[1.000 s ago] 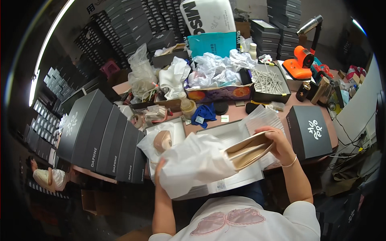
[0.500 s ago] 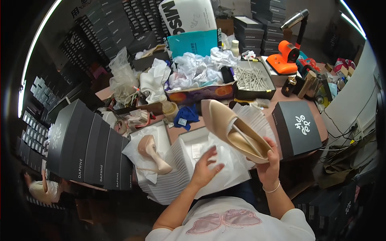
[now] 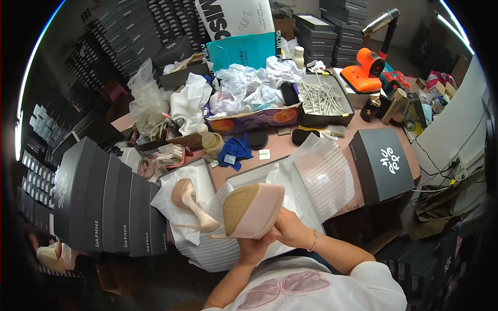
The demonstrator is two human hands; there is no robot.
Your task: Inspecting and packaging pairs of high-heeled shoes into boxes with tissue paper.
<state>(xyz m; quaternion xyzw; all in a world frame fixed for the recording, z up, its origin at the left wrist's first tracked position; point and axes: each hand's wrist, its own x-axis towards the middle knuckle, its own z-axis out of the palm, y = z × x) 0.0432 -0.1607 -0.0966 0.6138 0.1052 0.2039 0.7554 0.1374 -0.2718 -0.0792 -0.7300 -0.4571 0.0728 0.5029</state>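
A beige high-heeled pump [image 3: 264, 207] is held up before me, its patterned tan sole toward the camera and its thin heel pointing left. My right hand [image 3: 293, 229] grips its right side. Beneath it, my left hand [image 3: 254, 250] is closed on the lower part; its fingers are partly hidden. A matching pump [image 3: 199, 207] lies on white tissue paper [image 3: 165, 194] to the left. Behind the held shoe stands an open shoebox [image 3: 254, 173] with tissue inside. Ribbed white padding sheet [image 3: 329, 171] spreads to its right.
Grey shoeboxes [image 3: 85, 207] stand in a row at left, and another grey box [image 3: 386, 166] at right. Farther back are a carton of crumpled paper [image 3: 254, 122], a box of white sticks [image 3: 324, 98], a blue cloth [image 3: 236, 152], a pump bottle [image 3: 210, 141] and an orange device [image 3: 365, 72].
The held pump has moved left and down and turned, so its sole shows instead of its inside. My left hand, earlier free with fingers spread, has closed on it.
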